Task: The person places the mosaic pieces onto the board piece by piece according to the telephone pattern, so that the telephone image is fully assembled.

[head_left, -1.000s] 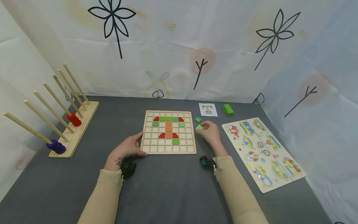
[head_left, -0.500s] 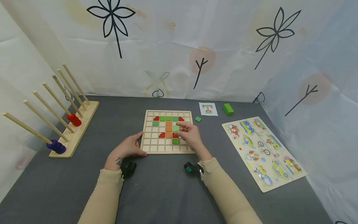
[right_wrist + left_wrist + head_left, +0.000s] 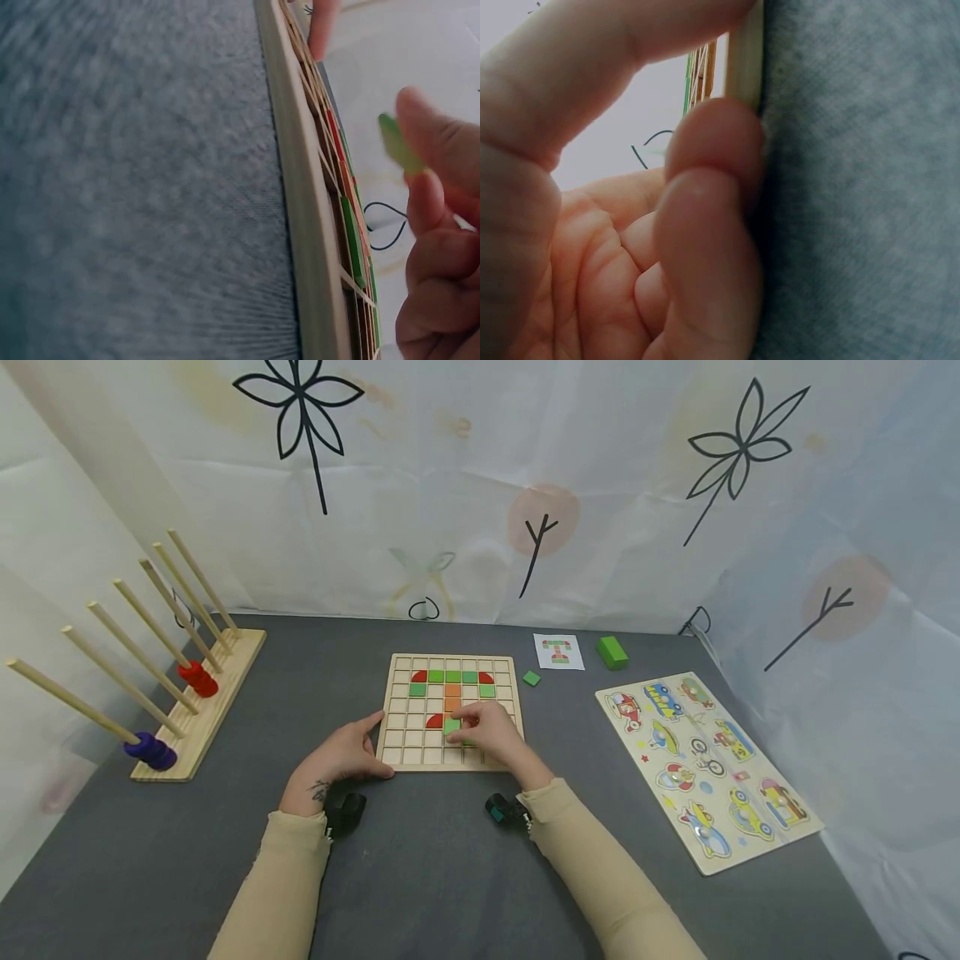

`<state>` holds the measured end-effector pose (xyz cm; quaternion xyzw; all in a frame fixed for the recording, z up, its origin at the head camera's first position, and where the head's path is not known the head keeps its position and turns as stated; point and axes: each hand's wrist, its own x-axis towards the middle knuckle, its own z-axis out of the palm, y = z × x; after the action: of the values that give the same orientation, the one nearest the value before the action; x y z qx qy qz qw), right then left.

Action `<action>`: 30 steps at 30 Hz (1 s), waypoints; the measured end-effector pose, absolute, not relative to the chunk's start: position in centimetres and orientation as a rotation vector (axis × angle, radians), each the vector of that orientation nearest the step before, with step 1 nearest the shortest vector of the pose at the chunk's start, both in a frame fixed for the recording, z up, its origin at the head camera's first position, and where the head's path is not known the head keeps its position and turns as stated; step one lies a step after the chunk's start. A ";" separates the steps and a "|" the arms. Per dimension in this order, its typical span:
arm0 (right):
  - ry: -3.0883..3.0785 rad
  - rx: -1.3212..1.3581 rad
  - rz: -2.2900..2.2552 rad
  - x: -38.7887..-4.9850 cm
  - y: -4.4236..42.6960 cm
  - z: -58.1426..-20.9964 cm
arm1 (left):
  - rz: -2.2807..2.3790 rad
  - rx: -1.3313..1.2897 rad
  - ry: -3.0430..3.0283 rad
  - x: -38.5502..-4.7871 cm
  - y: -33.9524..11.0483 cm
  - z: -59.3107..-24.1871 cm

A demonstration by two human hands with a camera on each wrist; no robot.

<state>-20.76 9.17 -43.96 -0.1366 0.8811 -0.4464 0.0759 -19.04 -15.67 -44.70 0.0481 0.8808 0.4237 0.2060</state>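
A wooden grid board (image 3: 420, 769) lies on the dark table, its cells partly filled with red, green and orange tiles. My left hand (image 3: 341, 756) grips the near left corner of the board, thumb on the front edge and fingers against the left side. Over the lower middle cells, my right hand (image 3: 491, 732) pinches a light green square tile (image 3: 452, 726) between thumb and finger. In the right wrist view this green tile (image 3: 397, 142) is raised above the board and tilted. The right hand hides several cells on the right. Another green tile (image 3: 531, 678) lies beside the board.
At the back stand a small pattern card (image 3: 558, 652) and a green block (image 3: 612, 653). A picture puzzle board (image 3: 705, 768) lies at the right. The peg stand (image 3: 225, 689) at the left bears red and blue rings.
From beside the board, my right hand has carried the light green tile left and then nearer over the lower cells. My left hand stays on the corner.
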 end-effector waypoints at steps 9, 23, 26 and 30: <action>2.709 -0.348 -1.087 -20.6 8.6 -43.9 | 1.196 0.132 2.445 -19.0 -15.7 -44.7; 2.718 -0.369 -1.097 -20.6 8.8 -43.5 | 1.200 0.135 2.436 -19.0 -15.8 -44.7; 2.614 -0.345 -1.412 -21.2 9.7 -43.3 | 1.197 0.137 2.435 -19.0 -15.8 -44.6; 2.435 -0.252 -1.841 -22.4 11.8 -43.0 | 1.192 0.134 2.441 -19.1 -15.8 -44.7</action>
<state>-22.37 11.80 -43.04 -0.0821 0.7944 -0.6006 0.0391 -19.06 -15.78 -44.67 0.0481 0.8776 0.4286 0.2092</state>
